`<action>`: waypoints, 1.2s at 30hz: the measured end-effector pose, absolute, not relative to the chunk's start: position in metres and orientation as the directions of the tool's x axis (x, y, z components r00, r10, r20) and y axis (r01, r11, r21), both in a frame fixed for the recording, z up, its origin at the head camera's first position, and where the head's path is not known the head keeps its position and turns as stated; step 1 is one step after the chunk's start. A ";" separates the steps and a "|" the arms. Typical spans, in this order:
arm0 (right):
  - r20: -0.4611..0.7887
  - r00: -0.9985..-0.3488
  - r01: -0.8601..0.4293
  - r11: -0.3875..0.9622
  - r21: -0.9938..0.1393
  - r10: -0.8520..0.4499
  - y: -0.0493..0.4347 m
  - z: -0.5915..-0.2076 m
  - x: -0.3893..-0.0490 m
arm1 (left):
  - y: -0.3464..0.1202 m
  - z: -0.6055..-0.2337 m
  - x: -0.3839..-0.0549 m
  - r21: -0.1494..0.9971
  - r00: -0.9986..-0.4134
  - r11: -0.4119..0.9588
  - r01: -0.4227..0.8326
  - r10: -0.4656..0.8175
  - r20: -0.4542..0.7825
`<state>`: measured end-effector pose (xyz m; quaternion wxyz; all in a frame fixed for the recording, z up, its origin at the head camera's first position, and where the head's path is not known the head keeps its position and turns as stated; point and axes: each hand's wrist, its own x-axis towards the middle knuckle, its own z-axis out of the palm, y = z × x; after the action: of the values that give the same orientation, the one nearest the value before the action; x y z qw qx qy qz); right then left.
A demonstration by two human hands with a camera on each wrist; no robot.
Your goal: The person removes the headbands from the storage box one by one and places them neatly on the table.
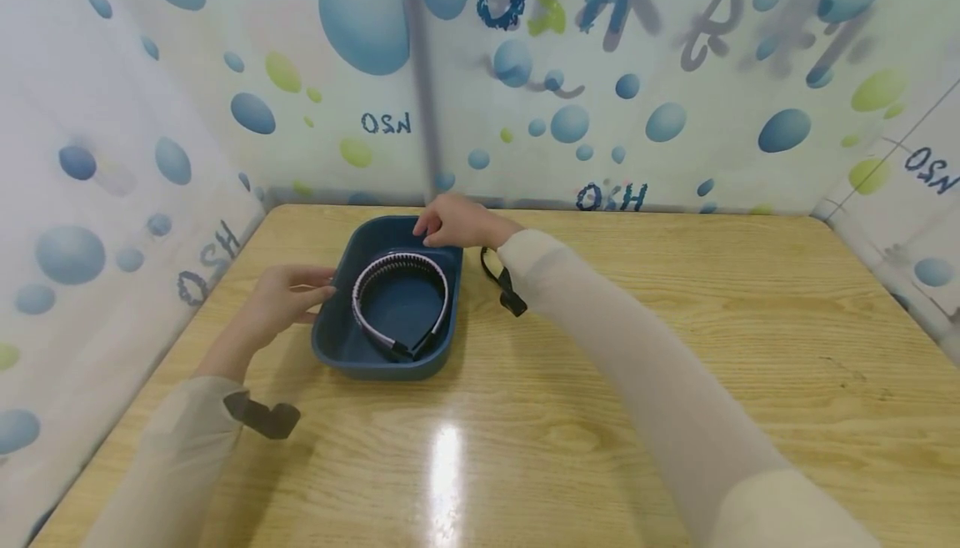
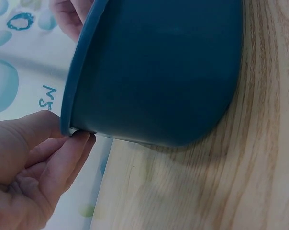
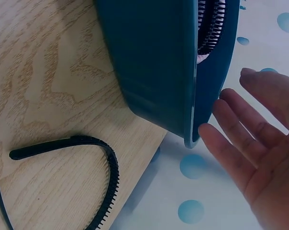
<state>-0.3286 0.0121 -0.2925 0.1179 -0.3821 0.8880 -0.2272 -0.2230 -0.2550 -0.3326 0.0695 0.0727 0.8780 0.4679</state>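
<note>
Blue bin (image 1: 393, 371) pinched by left fingers (image 2: 63, 165), right fingers (image 3: 242, 129) spread — at far-right corner

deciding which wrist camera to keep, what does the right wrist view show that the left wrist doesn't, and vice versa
Only the right wrist view: a black, curved, toothed headband on the wood-grain table, plus part of a pinkish-white, dark-toothed headband inside the blue, round-cornered bin.

Only the left wrist view: the left hand holding the bin's rim.

Both: the bin, table, right hand and white sheet with blue dots.

The left wrist view's top edge crops the blue bin (image 2: 159, 72).
</note>
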 end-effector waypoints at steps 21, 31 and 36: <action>-0.130 -0.697 -0.526 0.626 -0.575 -0.705 -0.005 -0.291 -0.327 | -0.257 -0.333 -0.223 0.835 -0.977 0.546 0.071 0.206 -0.052; -0.131 -0.668 -0.549 0.604 -0.577 -0.732 -0.025 -0.293 -0.325 | -0.258 -0.332 -0.224 0.835 -0.976 0.546 0.065 0.210 -0.061; -0.148 -0.683 -0.529 0.624 -0.575 -0.715 -0.031 -0.297 -0.324 | -0.258 -0.333 -0.224 0.840 -0.977 0.540 0.050 0.202 -0.071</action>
<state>-0.3235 -0.0306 -0.2969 0.1845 -0.3526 0.8821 -0.2519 -0.2239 -0.2583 -0.3334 0.0799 0.0721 0.8738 0.4742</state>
